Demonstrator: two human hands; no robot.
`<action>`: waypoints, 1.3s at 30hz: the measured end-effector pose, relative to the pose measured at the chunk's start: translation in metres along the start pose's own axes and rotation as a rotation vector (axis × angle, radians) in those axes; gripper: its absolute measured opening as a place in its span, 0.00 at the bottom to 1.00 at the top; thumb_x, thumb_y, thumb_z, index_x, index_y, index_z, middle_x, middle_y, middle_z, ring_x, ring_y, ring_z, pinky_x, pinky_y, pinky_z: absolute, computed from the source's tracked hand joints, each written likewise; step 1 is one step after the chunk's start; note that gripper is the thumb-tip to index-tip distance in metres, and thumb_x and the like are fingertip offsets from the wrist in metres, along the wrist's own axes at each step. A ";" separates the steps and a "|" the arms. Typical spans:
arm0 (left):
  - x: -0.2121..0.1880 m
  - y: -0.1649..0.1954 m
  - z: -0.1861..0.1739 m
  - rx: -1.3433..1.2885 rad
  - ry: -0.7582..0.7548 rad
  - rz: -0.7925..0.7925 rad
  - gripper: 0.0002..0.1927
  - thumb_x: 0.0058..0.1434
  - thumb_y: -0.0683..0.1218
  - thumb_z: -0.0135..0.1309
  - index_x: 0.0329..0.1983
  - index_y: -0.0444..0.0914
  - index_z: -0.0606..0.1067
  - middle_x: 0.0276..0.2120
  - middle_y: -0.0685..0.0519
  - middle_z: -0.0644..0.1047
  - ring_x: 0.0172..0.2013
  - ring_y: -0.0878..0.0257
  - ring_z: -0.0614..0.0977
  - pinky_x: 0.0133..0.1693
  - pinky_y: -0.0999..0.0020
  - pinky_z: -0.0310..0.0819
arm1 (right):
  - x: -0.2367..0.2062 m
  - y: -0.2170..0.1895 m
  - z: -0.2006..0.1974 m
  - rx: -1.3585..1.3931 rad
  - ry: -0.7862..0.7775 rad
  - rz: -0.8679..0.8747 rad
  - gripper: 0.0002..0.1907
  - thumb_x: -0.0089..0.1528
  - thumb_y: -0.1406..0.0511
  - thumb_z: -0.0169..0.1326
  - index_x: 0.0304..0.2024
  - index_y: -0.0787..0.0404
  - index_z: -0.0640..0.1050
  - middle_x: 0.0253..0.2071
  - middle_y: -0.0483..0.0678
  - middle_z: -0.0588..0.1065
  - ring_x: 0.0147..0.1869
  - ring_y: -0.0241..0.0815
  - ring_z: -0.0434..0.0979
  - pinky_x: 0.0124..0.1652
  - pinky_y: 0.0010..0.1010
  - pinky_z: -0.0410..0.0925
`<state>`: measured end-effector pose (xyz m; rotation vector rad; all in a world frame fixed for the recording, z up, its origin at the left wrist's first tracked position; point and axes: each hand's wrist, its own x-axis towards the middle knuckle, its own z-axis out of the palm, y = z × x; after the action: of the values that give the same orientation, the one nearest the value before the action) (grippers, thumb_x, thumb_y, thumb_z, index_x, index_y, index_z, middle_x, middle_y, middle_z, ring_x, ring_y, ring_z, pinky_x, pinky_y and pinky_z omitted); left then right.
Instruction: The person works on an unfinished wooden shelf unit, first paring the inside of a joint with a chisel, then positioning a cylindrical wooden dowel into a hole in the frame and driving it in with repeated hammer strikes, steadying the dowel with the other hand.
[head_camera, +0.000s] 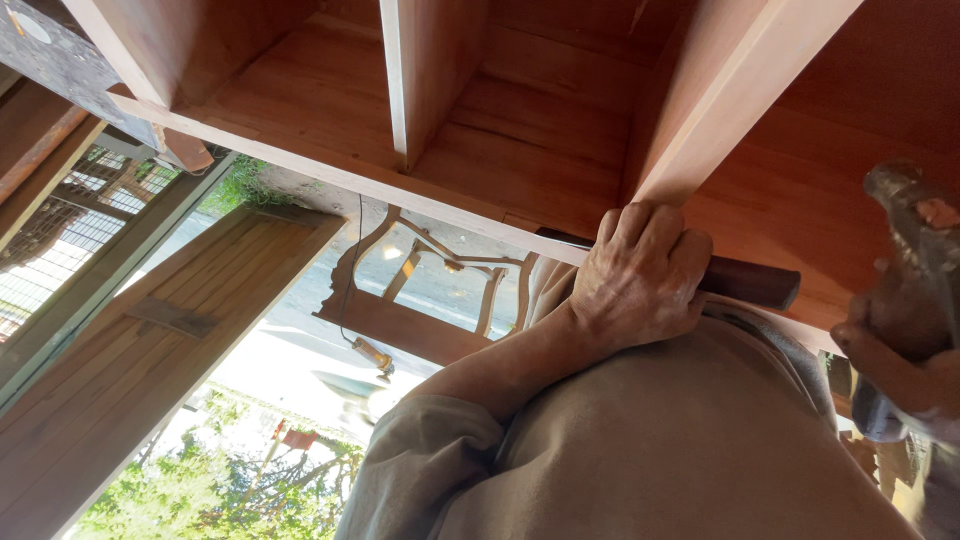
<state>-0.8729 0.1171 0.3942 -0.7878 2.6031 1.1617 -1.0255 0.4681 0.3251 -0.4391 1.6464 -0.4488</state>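
My left hand (640, 275) is closed around a dark, round-handled tool (750, 282). It holds the tool against the front edge of a reddish wooden cabinet (330, 165), just below an upright divider board (700, 110). The tool's working end is hidden behind the fingers. A loose beige sleeve (430, 450) covers that arm. My right hand (890, 350), blurred and close to the camera at the right edge, grips a hammer. The hammer's worn metal head (915, 205) is raised near the end of the dark handle.
A second divider (425, 70) splits the cabinet into compartments. Beyond it stand a planked wooden panel (150, 350), a carved chair frame (420, 300), a hanging cord with a small tool (375, 355), a metal grille (60, 240) and greenery (200, 490).
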 end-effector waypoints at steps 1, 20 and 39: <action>0.001 0.000 0.000 -0.005 0.002 -0.003 0.12 0.48 0.43 0.61 0.33 0.37 0.71 0.39 0.45 0.70 0.45 0.49 0.73 0.43 0.54 0.69 | -0.002 -0.011 0.004 0.017 -0.034 0.036 0.05 0.59 0.71 0.58 0.29 0.60 0.75 0.17 0.46 0.69 0.15 0.35 0.69 0.22 0.30 0.68; 0.002 0.005 -0.002 0.027 0.053 -0.024 0.10 0.56 0.41 0.59 0.30 0.37 0.68 0.37 0.44 0.67 0.36 0.52 0.70 0.37 0.55 0.64 | 0.000 -0.147 0.014 -0.287 0.242 -0.519 0.06 0.53 0.79 0.59 0.30 0.67 0.77 0.21 0.48 0.70 0.20 0.37 0.71 0.22 0.30 0.66; 0.001 0.004 0.003 0.071 0.002 -0.016 0.08 0.57 0.40 0.57 0.30 0.37 0.69 0.38 0.46 0.66 0.39 0.52 0.69 0.38 0.56 0.64 | 0.001 -0.164 0.011 -0.398 0.307 -0.546 0.08 0.56 0.75 0.60 0.38 0.69 0.77 0.32 0.55 0.76 0.30 0.48 0.79 0.28 0.35 0.73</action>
<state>-0.8763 0.1212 0.3943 -0.7942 2.6190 1.0586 -1.0105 0.3277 0.4093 -1.1803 1.9122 -0.6125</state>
